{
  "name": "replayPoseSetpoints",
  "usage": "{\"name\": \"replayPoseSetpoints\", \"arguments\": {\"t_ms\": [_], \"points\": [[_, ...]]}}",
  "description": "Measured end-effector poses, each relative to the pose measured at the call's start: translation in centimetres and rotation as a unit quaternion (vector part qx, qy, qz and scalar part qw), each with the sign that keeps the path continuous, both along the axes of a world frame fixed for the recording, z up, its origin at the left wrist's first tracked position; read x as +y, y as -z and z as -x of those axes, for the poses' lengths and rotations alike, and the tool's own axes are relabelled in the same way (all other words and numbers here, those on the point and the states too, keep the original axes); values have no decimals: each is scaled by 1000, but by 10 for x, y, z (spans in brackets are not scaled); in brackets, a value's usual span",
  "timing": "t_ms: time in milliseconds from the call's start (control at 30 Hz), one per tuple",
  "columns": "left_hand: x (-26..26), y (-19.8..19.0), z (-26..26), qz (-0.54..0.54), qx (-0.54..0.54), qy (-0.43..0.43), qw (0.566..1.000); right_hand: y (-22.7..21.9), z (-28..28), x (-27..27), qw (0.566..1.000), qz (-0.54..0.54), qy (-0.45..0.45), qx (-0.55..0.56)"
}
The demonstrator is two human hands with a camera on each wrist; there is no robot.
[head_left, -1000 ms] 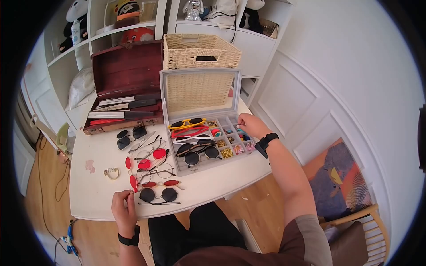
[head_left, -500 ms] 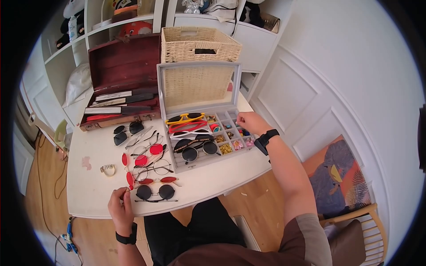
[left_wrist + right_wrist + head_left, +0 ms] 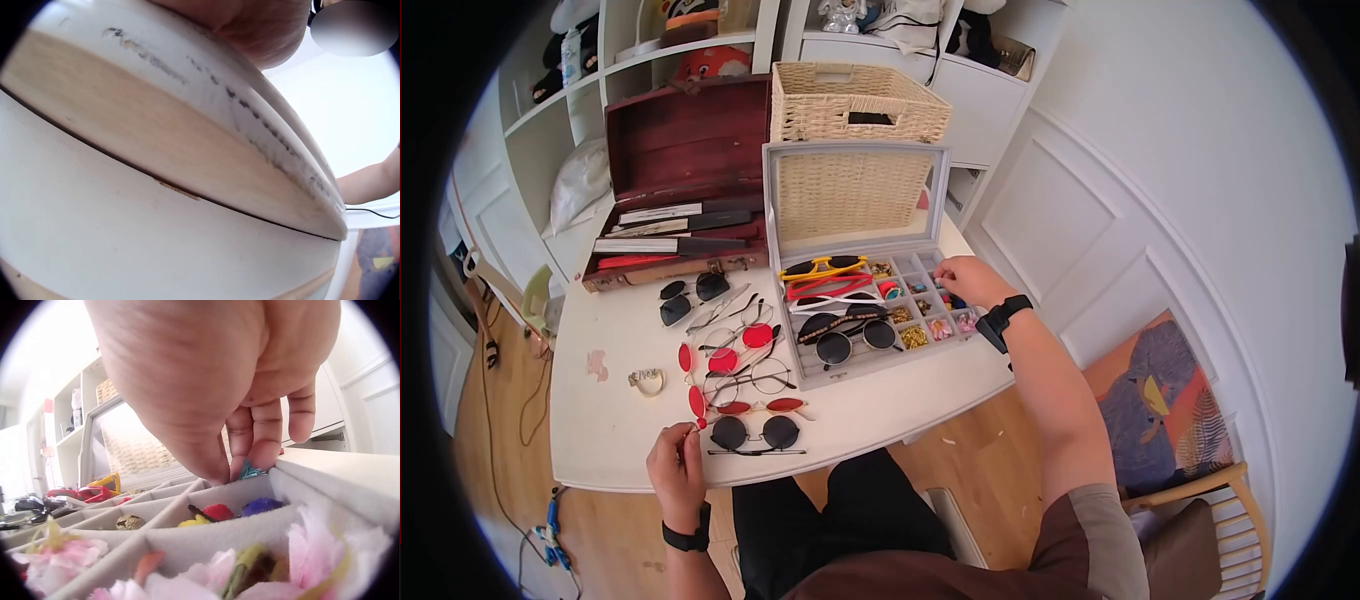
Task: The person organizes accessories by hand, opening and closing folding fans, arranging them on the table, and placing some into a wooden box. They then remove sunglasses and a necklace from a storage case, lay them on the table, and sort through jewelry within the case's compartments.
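Note:
My right hand [image 3: 975, 282] is over the far right compartments of a grey jewellery box [image 3: 870, 368] whose lid stands open. In the right wrist view its thumb and fingertips pinch a small teal tassel-like piece [image 3: 252, 470] at a divider. Red, yellow and blue pieces [image 3: 262, 507] lie in the compartment in front of it. At the table's front edge my left hand [image 3: 677, 468] pinches a small red round piece [image 3: 702, 424] between thumb and finger. Red-lensed sunglasses [image 3: 697, 402] lie just beyond it. The left wrist view shows mostly table edge, hiding the fingertips.
Several glasses lie on the white table [image 3: 615, 430], including round dark sunglasses [image 3: 780, 432], near a watch-like bracelet [image 3: 646, 381]. Behind stand an open dark red case [image 3: 685, 140] with folded fans and a woven basket [image 3: 830, 120]. Pink flowers [image 3: 62, 553] fill nearer compartments.
My right hand's fingers shift slightly among the far right compartments. The left hand stays at the front edge, and the small red piece now shows above its fingertips. The head view tilts slightly.

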State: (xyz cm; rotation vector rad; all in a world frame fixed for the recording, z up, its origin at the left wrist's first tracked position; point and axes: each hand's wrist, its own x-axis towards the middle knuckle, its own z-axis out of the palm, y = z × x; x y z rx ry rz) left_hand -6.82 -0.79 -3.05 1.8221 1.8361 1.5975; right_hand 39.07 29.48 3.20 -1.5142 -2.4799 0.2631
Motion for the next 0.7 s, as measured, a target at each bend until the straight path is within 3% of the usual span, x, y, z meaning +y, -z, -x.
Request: {"name": "replayPoseSetpoints", "arguments": {"t_ms": [167, 333, 633, 700], "points": [[-2, 0, 1, 8, -8, 6, 1000, 0, 3, -4, 999, 4, 39, 21], [0, 2, 0, -22, 1, -4, 1000, 2, -1, -1, 999, 2, 10, 35], [1, -2, 2, -16, 3, 10, 1000, -3, 16, -4, 995, -32, 59, -76], [0, 0, 3, -20, -2, 14, 1000, 0, 15, -2, 996, -22, 66, -60]]}}
